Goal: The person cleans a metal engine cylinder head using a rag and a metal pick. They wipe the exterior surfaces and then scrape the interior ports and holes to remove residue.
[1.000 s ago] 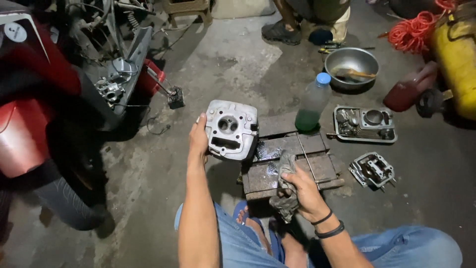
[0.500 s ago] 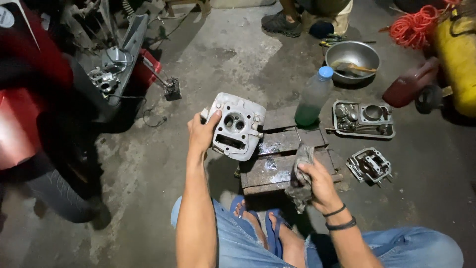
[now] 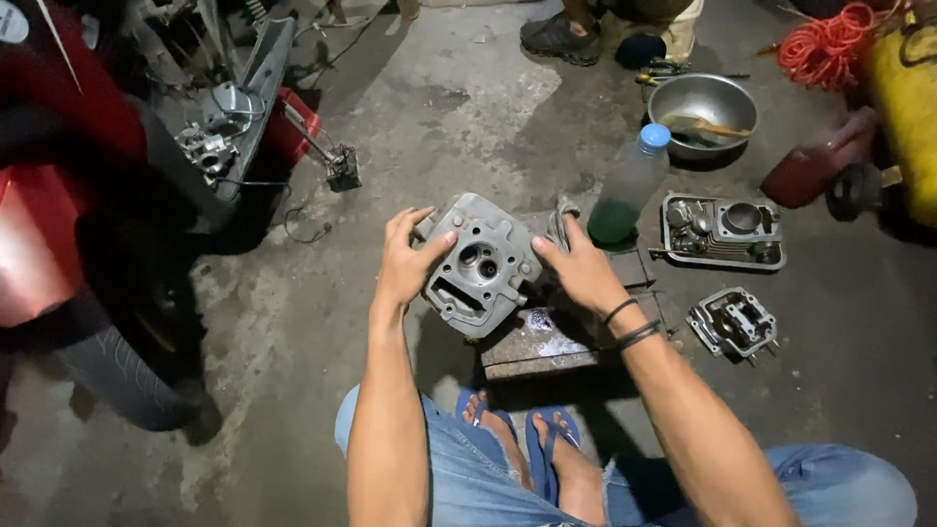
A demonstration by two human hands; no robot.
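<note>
Oil-stained concrete workshop floor (image 3: 468, 107), red motorcycle (image 3: 59, 195) parked at nine o'clock. Dead centre, a grey cylinder head (image 3: 478, 263) tilted up off a low wooden block (image 3: 547, 342), port face toward the camera. Left hand (image 3: 405, 259) on its left flank, fingers spread flat and gripping the edge. Right hand (image 3: 576, 268) pressed to the right side, fingers together, a dark rag (image 3: 559, 222) seemingly trapped beneath. At one o'clock, a plastic bottle (image 3: 630, 185) of green liquid and a steel bowl (image 3: 703, 102); at three o'clock, two more engine castings (image 3: 722, 229) lying untouched. Looks mid-clean: head in hand, still grimy, other parts waiting.
</note>
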